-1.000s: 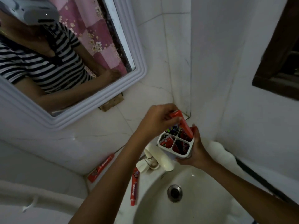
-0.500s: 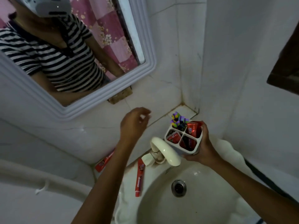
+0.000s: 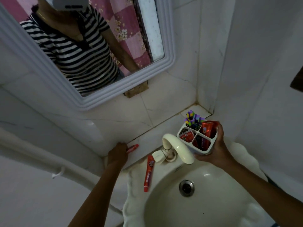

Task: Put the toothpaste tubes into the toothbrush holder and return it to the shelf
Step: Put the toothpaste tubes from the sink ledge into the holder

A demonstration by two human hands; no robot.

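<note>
My right hand (image 3: 214,148) grips a white four-compartment toothbrush holder (image 3: 196,139) above the sink's back rim. Red toothpaste tubes (image 3: 207,129) fill three of its compartments, and purple-green toothbrushes (image 3: 192,119) stick out of the fourth. On the tiled ledge to the left, my left hand (image 3: 117,154) rests on one end of a red toothpaste tube (image 3: 133,147); whether the fingers have closed on it I cannot tell. Another red tube (image 3: 148,173) lies on the sink rim, left of the tap.
A cream tap (image 3: 176,147) arches over the basin (image 3: 213,202) right beside the holder. A tiled corner shelf (image 3: 196,110) sits behind the holder. A white-framed mirror (image 3: 167,59) hangs above the ledge. A white pipe (image 3: 32,151) runs along the left wall.
My left hand dropped a tube into the holder, then swung down and left onto the tube on the ledge. My right hand kept holding the holder.
</note>
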